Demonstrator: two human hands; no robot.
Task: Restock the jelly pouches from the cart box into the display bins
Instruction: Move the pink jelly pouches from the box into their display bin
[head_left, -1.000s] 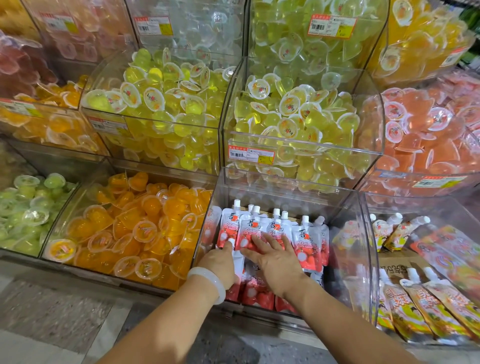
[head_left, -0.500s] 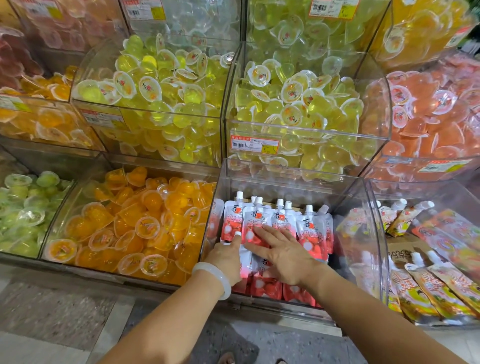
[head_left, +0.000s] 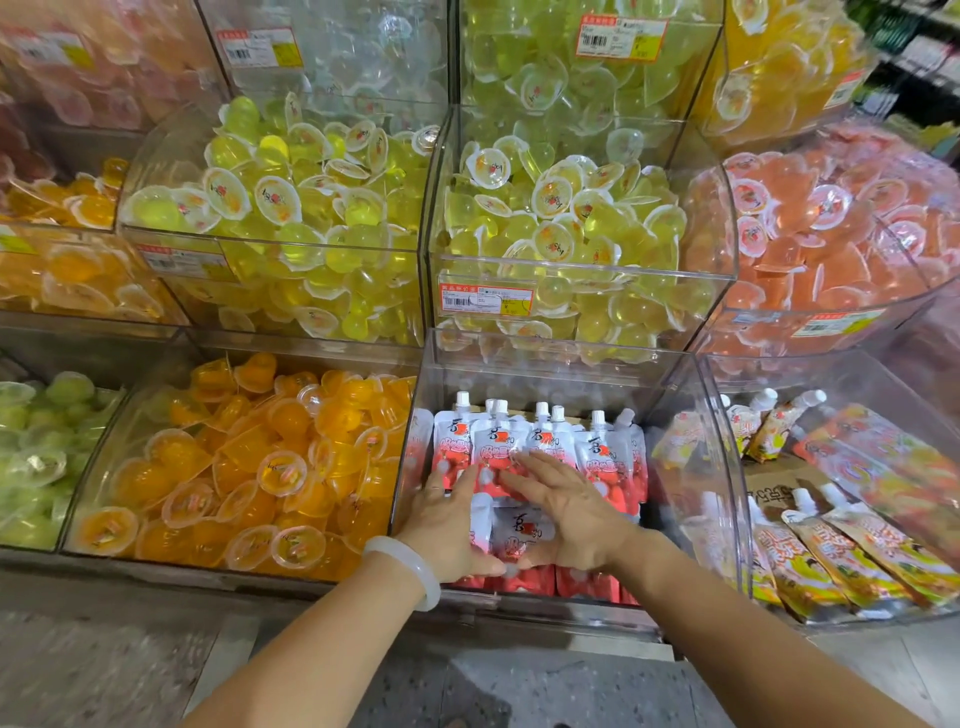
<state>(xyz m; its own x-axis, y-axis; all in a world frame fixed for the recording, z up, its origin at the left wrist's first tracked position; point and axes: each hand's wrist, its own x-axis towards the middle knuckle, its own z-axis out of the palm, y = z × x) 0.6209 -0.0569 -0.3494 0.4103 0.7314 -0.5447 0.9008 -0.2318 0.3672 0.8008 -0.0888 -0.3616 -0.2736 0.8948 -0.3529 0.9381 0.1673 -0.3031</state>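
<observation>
1. Clear acrylic forms the display bin our hands reach into; it holds red-and-white spouted jelly pouches standing in a row just beyond our fingertips, with more lying flat beneath our palms.
2. Our left hand, with a pale white bangle on its wrist, lies with fingers straight on the pouches and grips nothing.
3. Our right hand rests just beside it, fingers spread and flat, thumb out toward the left hand, pressing the pouches without holding any.
4. Between the two hands a flat pouch shows red characters on white; we cannot read them, as the print is blurred.
5. Left of our left hand sits a clear bin of orange jelly cups.
6. Right of our right hand, another clear bin holds orange-and-yellow spouted pouches.
7. Above our hands, a bin of pale yellow jelly cups carries a red-and-yellow price label with a barcode; its text is too small to read.
</observation>
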